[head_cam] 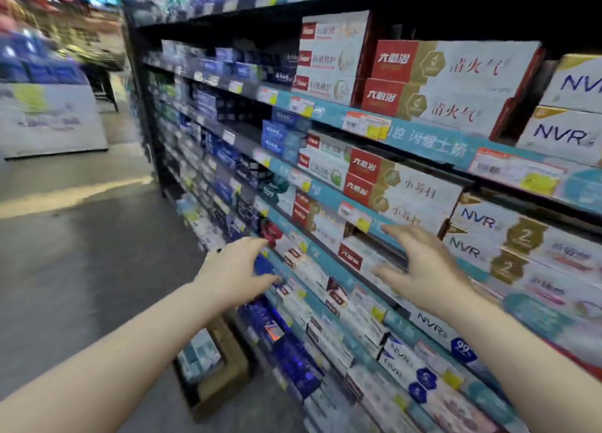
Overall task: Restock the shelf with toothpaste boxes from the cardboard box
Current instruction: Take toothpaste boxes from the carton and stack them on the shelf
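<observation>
Reaching empty, spread grips, left hand [233, 271] and right hand [423, 269] near NVR boxes [508, 237].

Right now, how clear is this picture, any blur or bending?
Head view: motion blur smears the shelf, cardboard box and both hands, left hand, right hand; wide-angle lens bows the shelf edges; NVR boxes still readable.

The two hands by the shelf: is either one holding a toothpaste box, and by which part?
Nothing is held. The left hand and right hand are both open and empty, fingers spread, reaching toward the red-and-white toothpaste box on the shelf.
</observation>
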The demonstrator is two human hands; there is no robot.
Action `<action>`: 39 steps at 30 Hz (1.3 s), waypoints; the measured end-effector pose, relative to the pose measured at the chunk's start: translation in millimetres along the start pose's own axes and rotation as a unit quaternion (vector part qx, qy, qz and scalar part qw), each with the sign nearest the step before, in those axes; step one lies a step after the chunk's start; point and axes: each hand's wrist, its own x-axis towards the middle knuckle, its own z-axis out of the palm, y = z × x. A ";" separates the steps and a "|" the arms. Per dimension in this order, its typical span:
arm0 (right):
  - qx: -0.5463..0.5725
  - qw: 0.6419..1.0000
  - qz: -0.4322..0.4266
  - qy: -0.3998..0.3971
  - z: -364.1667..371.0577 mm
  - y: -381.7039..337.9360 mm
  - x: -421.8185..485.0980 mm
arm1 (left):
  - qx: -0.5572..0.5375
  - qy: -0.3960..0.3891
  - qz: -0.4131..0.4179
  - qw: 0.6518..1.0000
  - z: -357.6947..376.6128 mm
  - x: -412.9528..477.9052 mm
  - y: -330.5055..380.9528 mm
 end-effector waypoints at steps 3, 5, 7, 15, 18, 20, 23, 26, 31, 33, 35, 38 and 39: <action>0.024 0.999 0.000 -0.031 40.7 -32.7 12.9 | -0.018 -0.017 -0.045 0.999 13.8 -10.8 -60.4; 0.032 0.998 0.004 -0.057 68.2 -57.1 22.8 | -0.019 -0.034 -0.067 0.997 21.6 -14.8 -101.8; 0.035 0.996 0.017 -0.081 95.9 -83.0 33.5 | -0.016 -0.052 -0.084 0.995 26.5 -16.1 -145.0; 0.051 0.986 0.066 -0.146 198.5 -182.5 67.5 | -0.008 -0.107 -0.103 0.989 29.0 -10.5 -295.4; 0.065 0.977 0.083 -0.186 231.3 -211.0 76.1 | -0.013 -0.124 -0.107 0.986 31.4 -9.9 -336.2; 0.072 0.971 0.092 -0.207 249.4 -223.2 81.2 | -0.008 -0.137 -0.112 0.984 36.4 -8.1 -357.6; 0.072 0.963 0.102 -0.237 277.7 -234.7 93.0 | -0.006 -0.160 -0.126 0.979 47.5 -4.4 -386.9; 0.079 0.957 0.119 -0.253 309.8 -242.0 108.8 | -0.003 -0.182 -0.141 0.973 59.2 3.7 -414.6; 0.114 0.941 0.152 -0.281 372.5 -256.4 153.5 | 0.020 -0.205 -0.141 0.968 70.0 50.7 -466.1; 0.137 0.933 0.169 -0.286 399.2 -262.6 176.8 | 0.021 -0.213 -0.134 0.968 75.3 79.5 -485.2; 0.157 0.924 0.190 -0.292 425.4 -267.5 202.3 | 0.024 -0.229 -0.120 0.966 82.2 111.2 -502.1; 0.159 0.913 0.212 -0.309 460.2 -273.4 238.5 | 0.030 -0.270 -0.092 0.958 95.8 161.2 -523.1; 0.152 0.909 0.220 -0.319 469.7 -275.1 249.5 | 0.028 -0.280 -0.087 0.956 101.8 177.9 -529.2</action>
